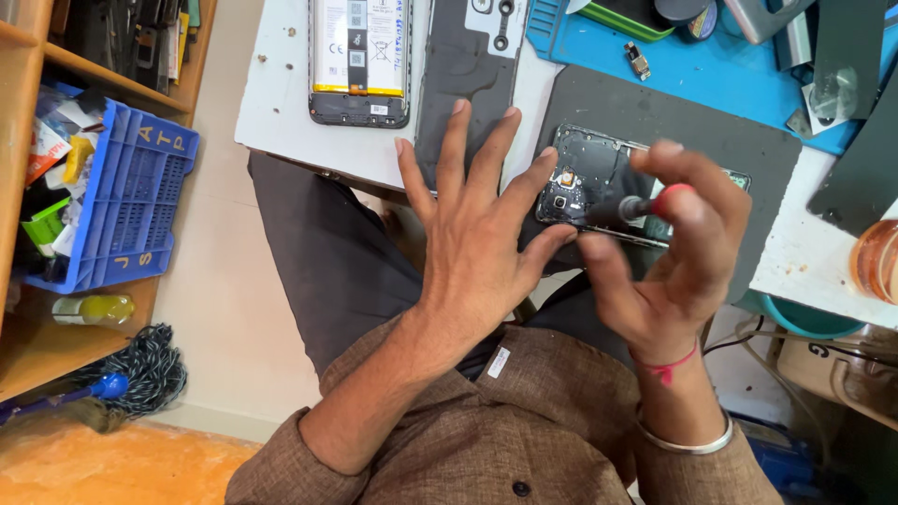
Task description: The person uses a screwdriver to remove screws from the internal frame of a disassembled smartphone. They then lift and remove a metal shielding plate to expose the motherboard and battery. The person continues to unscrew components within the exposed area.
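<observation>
The left hand (472,229) lies flat, fingers spread wide, its thumb tip pressing the near edge of the opened black smartphone chassis (589,178). It grips nothing. The chassis is a flat rectangular frame with rounded corners; its exposed interior shows matte black plastic shielding, a small round camera module and a brass-coloured contact. It rests on the dark grey rubber work mat (645,112), which has a smooth, non-reflective surface.

The right hand (678,252) closes its thumb and fingertips around the slim precision screwdriver with black shaft and red cap (641,206). The tool lies nearly level across the chassis, its tip over the camera end. A red thread and a plain metal bangle circle the right wrist.

Beyond the left fingertips lies a second opened phone with a white-labelled rectangular battery (360,56), flat on the white scuffed tabletop (276,103). Beside it rests a dark grey plastic back cover (463,65) with camera cut-outs. A blue silicone mat (711,65) lies further back, carrying small metal parts. A blue perforated plastic crate (131,196) sits on the wooden shelf at the person's left.
</observation>
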